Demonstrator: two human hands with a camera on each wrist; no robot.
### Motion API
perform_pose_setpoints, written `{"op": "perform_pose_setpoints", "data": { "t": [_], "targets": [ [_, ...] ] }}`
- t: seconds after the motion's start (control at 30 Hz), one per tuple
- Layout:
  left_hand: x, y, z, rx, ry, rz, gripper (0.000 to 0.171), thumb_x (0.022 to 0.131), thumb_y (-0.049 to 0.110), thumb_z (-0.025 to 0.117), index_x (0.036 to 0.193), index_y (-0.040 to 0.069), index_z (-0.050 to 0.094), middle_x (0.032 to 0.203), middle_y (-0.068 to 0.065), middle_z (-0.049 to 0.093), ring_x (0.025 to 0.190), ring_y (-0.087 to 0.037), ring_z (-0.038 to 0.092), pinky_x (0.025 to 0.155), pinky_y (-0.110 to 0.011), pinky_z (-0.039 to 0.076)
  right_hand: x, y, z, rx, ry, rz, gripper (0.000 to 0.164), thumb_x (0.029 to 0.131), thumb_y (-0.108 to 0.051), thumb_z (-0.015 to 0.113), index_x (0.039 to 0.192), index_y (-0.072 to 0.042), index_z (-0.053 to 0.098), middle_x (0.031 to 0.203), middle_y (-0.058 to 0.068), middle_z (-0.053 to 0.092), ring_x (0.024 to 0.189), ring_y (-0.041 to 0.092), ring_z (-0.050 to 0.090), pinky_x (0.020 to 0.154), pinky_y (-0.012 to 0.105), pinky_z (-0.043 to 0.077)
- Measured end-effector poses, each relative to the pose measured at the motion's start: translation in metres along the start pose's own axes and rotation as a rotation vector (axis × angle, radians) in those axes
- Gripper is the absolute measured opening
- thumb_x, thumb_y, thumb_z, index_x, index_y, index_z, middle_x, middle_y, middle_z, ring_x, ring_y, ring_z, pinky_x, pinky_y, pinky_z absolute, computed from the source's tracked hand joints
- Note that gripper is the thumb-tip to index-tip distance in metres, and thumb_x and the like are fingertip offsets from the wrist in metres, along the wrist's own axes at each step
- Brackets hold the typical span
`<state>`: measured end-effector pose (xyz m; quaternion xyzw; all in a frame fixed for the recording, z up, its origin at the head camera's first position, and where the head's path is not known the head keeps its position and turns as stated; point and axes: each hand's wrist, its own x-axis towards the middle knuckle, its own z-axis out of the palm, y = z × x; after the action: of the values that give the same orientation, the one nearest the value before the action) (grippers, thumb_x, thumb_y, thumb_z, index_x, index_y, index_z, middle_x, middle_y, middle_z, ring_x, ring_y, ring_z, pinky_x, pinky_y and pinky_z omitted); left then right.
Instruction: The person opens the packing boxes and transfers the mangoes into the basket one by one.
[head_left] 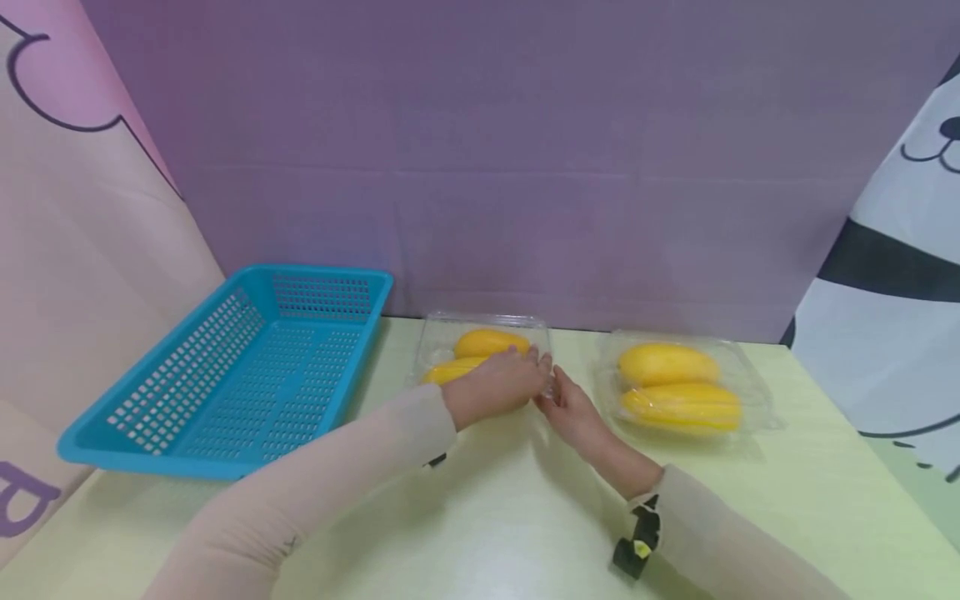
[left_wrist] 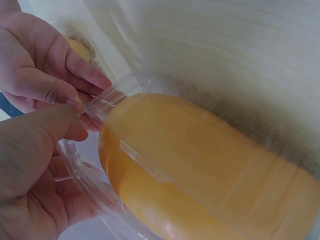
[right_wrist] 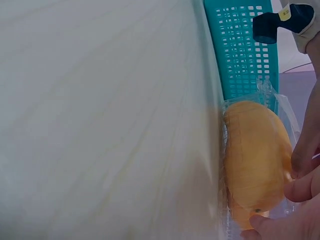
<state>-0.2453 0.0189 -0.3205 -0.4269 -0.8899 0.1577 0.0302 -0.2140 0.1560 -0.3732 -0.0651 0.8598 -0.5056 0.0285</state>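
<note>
A clear plastic clamshell box (head_left: 431,337) with two yellow mangoes (head_left: 491,342) in it stands near the back of the table. My left hand (head_left: 498,383) reaches over its front, and in the left wrist view the left thumb and fingers (left_wrist: 75,125) hold the rim at one end. Right beside them my right hand (head_left: 573,408) pinches the box's corner edge between thumb and fingers. The right wrist view has a mango (right_wrist: 255,155) under the clear plastic, with the right hand's fingertips (right_wrist: 257,222) at its end.
A second clear box (head_left: 753,392) with two mangoes (head_left: 678,407) sits to the right. On the left stands a blue perforated plastic basket (head_left: 348,367). A purple backdrop (head_left: 510,167) rises behind the table (head_left: 480,533).
</note>
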Motion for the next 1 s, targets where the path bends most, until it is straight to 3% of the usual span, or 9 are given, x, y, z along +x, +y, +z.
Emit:
{"op": "perform_pose_setpoints", "data": {
  "t": [0.57,1.0],
  "targets": [
    [0.0041,-0.0012,-0.0009,0.003,0.005,0.014,0.044,0.097,0.007,0.049,0.14,0.002,0.041,0.138,-0.012,0.049,0.13,-0.026,0.044,0.102,-0.038,0.042,-0.0029,-0.0034,-0.0003,0.013,0.006,0.024,0.063,0.098,-0.014,0.047,0.147,0.006,0.013,0.146,0.03,0.027,0.134,0.046,0.027,0.107,0.054,0.027],
    [0.0035,0.0013,-0.004,0.041,-0.031,0.002,0.044,0.099,0.011,0.048,0.141,0.005,0.041,0.14,-0.01,0.048,0.131,-0.024,0.043,0.102,-0.037,0.041,-0.0002,0.0002,0.0027,0.039,0.025,0.03,0.06,0.098,-0.011,0.045,0.145,0.011,0.014,0.148,0.029,0.024,0.137,0.043,0.021,0.111,0.052,0.022]
  ]
}}
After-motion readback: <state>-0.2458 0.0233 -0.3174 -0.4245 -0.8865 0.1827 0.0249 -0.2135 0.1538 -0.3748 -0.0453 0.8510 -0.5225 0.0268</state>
